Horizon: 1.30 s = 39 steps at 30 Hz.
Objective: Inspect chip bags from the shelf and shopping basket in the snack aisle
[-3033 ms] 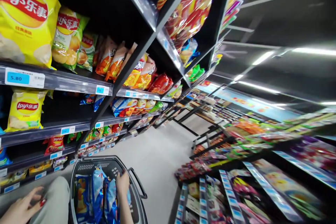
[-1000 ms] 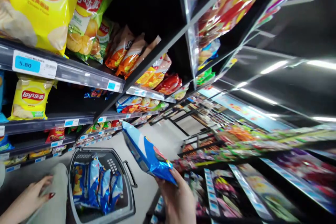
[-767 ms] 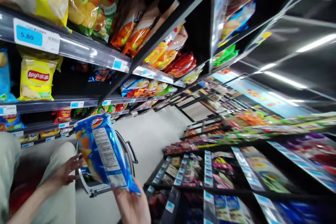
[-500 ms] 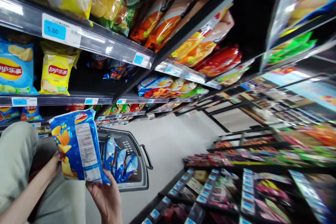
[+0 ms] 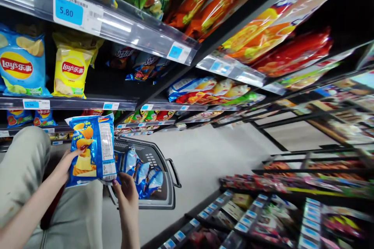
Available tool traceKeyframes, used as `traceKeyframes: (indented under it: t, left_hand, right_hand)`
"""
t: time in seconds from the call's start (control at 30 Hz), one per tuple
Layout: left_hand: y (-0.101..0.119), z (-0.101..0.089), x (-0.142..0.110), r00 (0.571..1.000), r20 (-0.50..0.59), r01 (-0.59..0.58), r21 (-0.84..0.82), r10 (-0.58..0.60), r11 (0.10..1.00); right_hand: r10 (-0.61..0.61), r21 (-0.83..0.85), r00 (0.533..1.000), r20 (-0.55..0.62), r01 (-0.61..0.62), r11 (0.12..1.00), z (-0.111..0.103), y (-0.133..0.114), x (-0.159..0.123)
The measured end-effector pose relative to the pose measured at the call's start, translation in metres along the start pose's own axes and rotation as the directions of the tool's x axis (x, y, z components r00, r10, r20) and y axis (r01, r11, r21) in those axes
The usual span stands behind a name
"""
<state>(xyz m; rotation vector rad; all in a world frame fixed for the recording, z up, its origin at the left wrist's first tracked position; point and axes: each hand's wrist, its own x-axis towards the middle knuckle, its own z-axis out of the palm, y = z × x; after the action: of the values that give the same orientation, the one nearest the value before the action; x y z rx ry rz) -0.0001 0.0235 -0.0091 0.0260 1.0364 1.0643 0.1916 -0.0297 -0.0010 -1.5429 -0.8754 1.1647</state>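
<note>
I hold a blue chip bag (image 5: 92, 148) with yellow chips printed on it upright in both hands, over my knees. My left hand (image 5: 64, 164) grips its left edge, red nails showing. My right hand (image 5: 126, 190) pinches its lower right corner from below. Just behind the bag on the floor stands a grey shopping basket (image 5: 165, 192) with several more blue bags (image 5: 143, 171) inside.
Black shelves of chip bags rise at left, with a 5.80 price tag (image 5: 76, 11) and yellow Lay's bags (image 5: 71, 71). A low rack of snacks (image 5: 263, 210) runs along the right. Pale floor (image 5: 210, 155) stretches down the aisle. My legs in light trousers (image 5: 26, 163) fill the lower left.
My right hand lifted a blue bag out of the basket and brought it left in front of me. My left hand came up and took its left edge. The view tilted downward.
</note>
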Motion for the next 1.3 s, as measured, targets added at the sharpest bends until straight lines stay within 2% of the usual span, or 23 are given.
traceKeyframes:
  t: [0.13, 0.27, 0.4, 0.5, 0.7, 0.87, 0.93, 1.17, 1.3]
  left_hand:
    - [-0.001, -0.003, 0.006, 0.999, -0.030, 0.032, -0.010, -0.032, 0.999]
    - [-0.001, -0.005, 0.010, 0.994, -0.018, 0.106, -0.041, -0.107, 0.993]
    - [0.000, -0.005, 0.010, 0.983, 0.000, 0.185, -0.072, -0.185, 0.980]
    - [0.000, -0.005, 0.010, 0.974, 0.001, 0.225, -0.091, -0.226, 0.970]
    - [0.001, -0.007, 0.010, 0.960, 0.014, 0.280, -0.102, -0.280, 0.955]
    - [0.007, -0.006, 0.006, 0.951, 0.063, 0.309, -0.101, -0.304, 0.946]
    - [0.009, -0.005, 0.004, 0.947, 0.076, 0.318, -0.098, -0.312, 0.943]
    - [0.010, -0.003, 0.001, 0.950, 0.062, 0.310, -0.095, -0.305, 0.946]
    - [0.010, -0.002, 0.000, 0.958, 0.049, 0.286, -0.085, -0.283, 0.955]
  right_hand:
    - [0.061, 0.073, 0.991, -0.121, -0.052, 0.996, 0.006, 0.017, 0.001]
    - [0.120, 0.136, 0.988, -0.103, -0.105, 0.985, 0.005, 0.022, -0.001]
    - [0.107, 0.041, 0.989, -0.106, -0.103, 0.994, 0.006, 0.020, 0.000]
    - [0.128, -0.017, 0.990, -0.053, -0.130, 0.991, 0.009, 0.019, 0.000]
    - [0.094, 0.070, 0.996, -0.008, -0.093, 0.993, 0.015, 0.012, -0.005]
    - [0.056, 0.051, 0.976, 0.213, -0.068, 0.996, 0.007, -0.001, -0.007]
    - [0.033, 0.043, 0.965, 0.261, -0.045, 0.998, 0.004, -0.006, -0.007]
    - [0.013, 0.082, 0.974, 0.228, -0.032, 0.996, 0.003, 0.002, -0.010]
    - [0.058, 0.093, 0.981, 0.187, -0.077, 0.993, 0.001, 0.012, -0.012]
